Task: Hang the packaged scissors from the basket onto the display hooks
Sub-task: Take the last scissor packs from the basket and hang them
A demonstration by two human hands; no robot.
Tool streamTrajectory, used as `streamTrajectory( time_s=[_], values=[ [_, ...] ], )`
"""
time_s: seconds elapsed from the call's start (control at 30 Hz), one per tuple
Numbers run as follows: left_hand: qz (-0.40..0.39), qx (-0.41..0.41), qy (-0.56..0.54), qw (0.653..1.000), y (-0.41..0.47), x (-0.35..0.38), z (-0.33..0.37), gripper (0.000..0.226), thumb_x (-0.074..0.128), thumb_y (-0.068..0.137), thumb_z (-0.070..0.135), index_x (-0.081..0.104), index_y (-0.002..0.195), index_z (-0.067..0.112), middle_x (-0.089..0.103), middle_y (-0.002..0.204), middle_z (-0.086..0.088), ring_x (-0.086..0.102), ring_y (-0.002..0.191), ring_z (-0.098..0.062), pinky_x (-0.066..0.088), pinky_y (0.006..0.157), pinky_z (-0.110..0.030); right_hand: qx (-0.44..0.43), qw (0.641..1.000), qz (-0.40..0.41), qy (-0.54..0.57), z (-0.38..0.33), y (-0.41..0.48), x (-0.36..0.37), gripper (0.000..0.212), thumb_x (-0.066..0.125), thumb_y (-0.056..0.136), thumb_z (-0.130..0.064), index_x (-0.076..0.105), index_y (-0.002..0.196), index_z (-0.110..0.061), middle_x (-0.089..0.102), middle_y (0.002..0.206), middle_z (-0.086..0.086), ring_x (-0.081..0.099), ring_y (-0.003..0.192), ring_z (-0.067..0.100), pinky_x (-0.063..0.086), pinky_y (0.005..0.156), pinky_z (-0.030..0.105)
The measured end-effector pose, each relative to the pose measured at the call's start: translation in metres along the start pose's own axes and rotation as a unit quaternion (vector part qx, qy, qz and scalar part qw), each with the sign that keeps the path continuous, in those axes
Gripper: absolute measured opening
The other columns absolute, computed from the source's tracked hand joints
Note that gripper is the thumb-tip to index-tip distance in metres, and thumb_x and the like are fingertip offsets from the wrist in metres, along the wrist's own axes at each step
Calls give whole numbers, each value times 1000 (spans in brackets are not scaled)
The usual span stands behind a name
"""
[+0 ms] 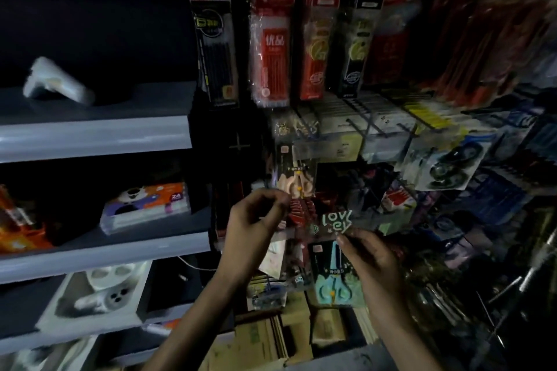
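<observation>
— Where are the packs?
— My left hand (256,220) pinches the pink scissors pack (297,178) up high, my right hand (373,259) pinches the teal pack (331,280) lower. It's dark; I might miss the hooks (366,126).

Scissors pack (331,221), pinched between my left hand (256,220) and my right hand (372,259): clear, glossy plastic film over printed card. Pen packs (271,51): shiny, crinkled cellophane. Shelf (90,135): smooth grey finish, faint sheen. Boxes (271,337): matt brown cardboard.
</observation>
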State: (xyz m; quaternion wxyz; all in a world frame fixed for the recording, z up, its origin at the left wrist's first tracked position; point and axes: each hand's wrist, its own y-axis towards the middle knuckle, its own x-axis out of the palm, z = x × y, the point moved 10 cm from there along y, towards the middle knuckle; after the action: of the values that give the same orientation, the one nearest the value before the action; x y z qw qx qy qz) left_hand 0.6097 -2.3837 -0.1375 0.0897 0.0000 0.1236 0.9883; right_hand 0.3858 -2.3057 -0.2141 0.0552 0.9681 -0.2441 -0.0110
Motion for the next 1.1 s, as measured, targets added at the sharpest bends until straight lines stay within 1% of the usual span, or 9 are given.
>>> streamTrajectory(
  time_s=[0.13, 0.3, 0.37, 0.5, 0.6, 0.73, 0.83, 0.93, 1.1],
  values=[
    [66, 13, 25, 997, 15, 12, 17, 19, 72, 98, 28, 69, 115, 19, 75, 99, -1, 72, 95, -22, 59, 85, -41, -5, 999, -39, 18, 8, 22, -1, 7, 73, 92, -16, 76, 96, -19, 78, 93, -6, 72, 90, 7, 53, 74, 15],
    [136, 17, 19, 990, 34, 17, 28, 24, 73, 97, 21, 67, 120, 16, 77, 104, -2, 75, 95, -14, 61, 86, -30, -3, 997, -45, 67, 15, 35, -6, 9, 72, 92, -20, 76, 100, -19, 78, 96, -9, 71, 93, 2, 52, 75, 13],
    [151, 12, 33, 988, 38, 18, 27, 22, 72, 98, 21, 69, 119, 14, 78, 101, -3, 75, 93, -15, 61, 85, -34, -2, 997, -45, 67, 21, 36, -7, 13, 73, 91, -26, 77, 102, -20, 78, 100, -9, 71, 97, 4, 53, 77, 15],
    [155, -17, 31, 987, 40, 25, 20, 15, 67, 102, 25, 73, 110, 13, 77, 89, -1, 72, 82, -11, 55, 72, -35, 3, 996, -51, 70, 22, 49, -8, 10, 74, 91, -26, 77, 100, -23, 78, 97, -12, 71, 94, 2, 52, 74, 15],
    [163, -22, 13, 986, 34, 26, 21, 19, 61, 105, 26, 73, 104, 12, 77, 87, -2, 72, 82, -10, 53, 76, -34, 1, 994, -64, 86, 14, 56, -2, 7, 74, 92, -23, 76, 98, -25, 77, 94, -16, 70, 90, -2, 49, 71, 9],
    [155, 3, -29, 987, 29, 28, 35, 29, 54, 109, 32, 74, 101, 12, 75, 100, -17, 69, 90, -20, 54, 82, -36, 7, 991, -78, 105, 8, 69, 13, 16, 75, 91, -30, 77, 105, -23, 78, 104, -9, 71, 101, 4, 51, 80, 17],
    [147, 19, -64, 987, 30, 28, 47, 32, 52, 109, 34, 76, 105, 14, 73, 99, -14, 66, 91, -25, 52, 85, -42, 10, 990, -75, 116, 0, 78, 25, 21, 76, 91, -31, 76, 109, -21, 78, 105, -7, 71, 103, 9, 53, 85, 27],
    [153, 31, -51, 986, 32, 26, 56, 33, 50, 110, 34, 78, 110, 16, 76, 106, -16, 69, 93, -28, 53, 86, -45, -4, 991, -69, 117, -15, 88, 39, 17, 76, 90, -29, 75, 103, -18, 78, 99, -3, 71, 95, 11, 53, 79, 24],
    [151, 43, -13, 988, 36, 26, 62, 30, 52, 109, 33, 80, 109, 21, 76, 104, -13, 70, 93, -23, 56, 86, -47, -10, 993, -55, 105, -34, 107, 54, 28, 78, 88, -32, 73, 108, -13, 77, 101, 1, 70, 93, 13, 53, 81, 28]
  ],
)
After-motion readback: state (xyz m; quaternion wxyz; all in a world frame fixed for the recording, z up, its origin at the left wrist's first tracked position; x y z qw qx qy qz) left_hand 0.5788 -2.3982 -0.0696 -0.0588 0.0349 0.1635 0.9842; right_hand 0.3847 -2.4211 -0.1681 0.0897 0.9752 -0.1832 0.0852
